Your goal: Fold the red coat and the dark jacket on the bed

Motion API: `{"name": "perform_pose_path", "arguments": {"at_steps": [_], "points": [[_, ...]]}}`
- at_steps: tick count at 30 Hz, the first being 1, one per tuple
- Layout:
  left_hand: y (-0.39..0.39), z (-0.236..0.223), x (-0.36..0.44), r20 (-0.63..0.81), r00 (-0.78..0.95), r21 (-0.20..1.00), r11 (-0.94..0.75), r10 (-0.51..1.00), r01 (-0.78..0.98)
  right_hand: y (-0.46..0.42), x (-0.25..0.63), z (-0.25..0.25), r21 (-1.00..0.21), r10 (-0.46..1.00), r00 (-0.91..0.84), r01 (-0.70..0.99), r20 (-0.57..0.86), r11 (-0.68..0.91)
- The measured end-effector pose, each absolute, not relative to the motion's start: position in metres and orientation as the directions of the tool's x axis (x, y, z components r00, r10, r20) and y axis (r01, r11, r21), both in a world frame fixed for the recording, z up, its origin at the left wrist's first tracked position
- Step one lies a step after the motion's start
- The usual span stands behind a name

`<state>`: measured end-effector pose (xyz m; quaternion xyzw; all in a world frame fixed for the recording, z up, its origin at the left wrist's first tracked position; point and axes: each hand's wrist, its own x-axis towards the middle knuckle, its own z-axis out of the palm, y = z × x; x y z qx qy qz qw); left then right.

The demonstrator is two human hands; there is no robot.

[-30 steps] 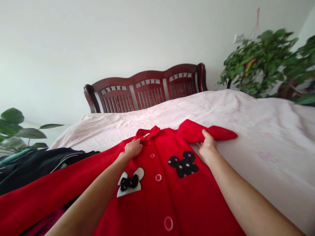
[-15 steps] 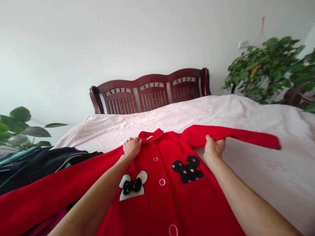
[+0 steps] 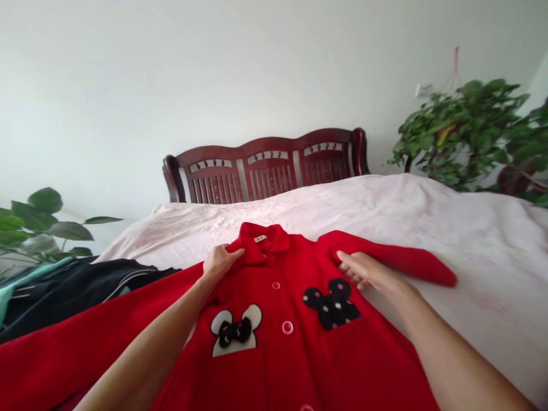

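Note:
A red fleece button-front coat lies spread on the bed, collar toward the headboard, with white-rimmed buttons and two mouse-head appliqué patches. My left hand is curled around the coat's edge just beside the collar. My right hand lies flat with its fingers stretched across the base of the coat's right-hand sleeve, which extends toward the right on the sheet. The other sleeve runs off to the lower left, partly under my left forearm.
The coat lies on a bed with a pale pink sheet and a dark red wooden headboard. A dark clothing pile lies at left. Leafy potted plants stand at right, another at left, before a white wall.
My right hand has let go of the sleeve's underside and now lies flat on top of it. The sleeve has swung inward, its cuff closer to the coat. My left hand has barely moved.

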<state>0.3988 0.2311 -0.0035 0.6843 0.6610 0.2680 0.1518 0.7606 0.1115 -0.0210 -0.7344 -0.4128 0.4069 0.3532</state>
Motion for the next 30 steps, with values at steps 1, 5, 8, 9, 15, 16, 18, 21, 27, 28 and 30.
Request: {"name": "perform_pose_path", "arguments": {"at_steps": [1,5,8,9,15,16,18,21,27,28,30], "points": [[0.218,-0.001,0.397,0.203,-0.013,0.572,-0.107,0.979,0.813,0.111,0.758,-0.016,-0.812,0.914,0.317,0.443,-0.255,-0.380],[0.152,0.001,0.392,0.491,0.107,0.487,-0.374,0.865,0.789,0.107,0.725,0.011,-0.777,0.934,0.275,0.630,0.227,0.003],[0.106,-0.002,0.395,0.662,0.272,0.335,-0.601,0.698,0.726,0.106,0.690,0.022,-0.820,0.844,0.244,0.468,0.478,0.329],[0.094,-0.003,0.397,0.689,0.325,0.281,-0.652,0.648,0.704,0.107,0.681,0.022,-0.828,0.836,0.224,0.405,0.501,0.388],[0.063,-0.002,0.400,0.615,0.436,0.145,-0.638,0.657,0.757,0.111,0.673,0.016,-0.793,0.821,0.252,0.506,0.513,0.340],[0.060,0.001,0.401,0.602,0.404,0.156,-0.598,0.689,0.786,0.110,0.675,0.017,-0.762,0.805,0.249,0.551,0.539,0.340],[0.051,0.010,0.406,0.625,0.310,0.181,-0.520,0.716,0.835,0.107,0.678,0.020,-0.712,0.775,0.241,0.610,0.585,0.348],[0.038,0.023,0.425,0.702,0.202,0.219,-0.477,0.683,0.851,0.100,0.676,0.026,-0.692,0.742,0.273,0.638,0.613,0.337],[0.047,0.045,0.466,0.600,0.033,0.471,-0.387,0.799,0.793,0.096,0.671,0.027,-0.656,0.665,0.298,0.649,0.685,0.385],[0.053,0.048,0.466,0.573,0.006,0.513,-0.365,0.819,0.777,0.096,0.673,0.027,-0.660,0.661,0.301,0.640,0.687,0.395],[0.063,0.055,0.459,0.504,-0.026,0.615,-0.338,0.863,0.712,0.097,0.679,0.026,-0.671,0.676,0.284,0.612,0.680,0.418]]}}
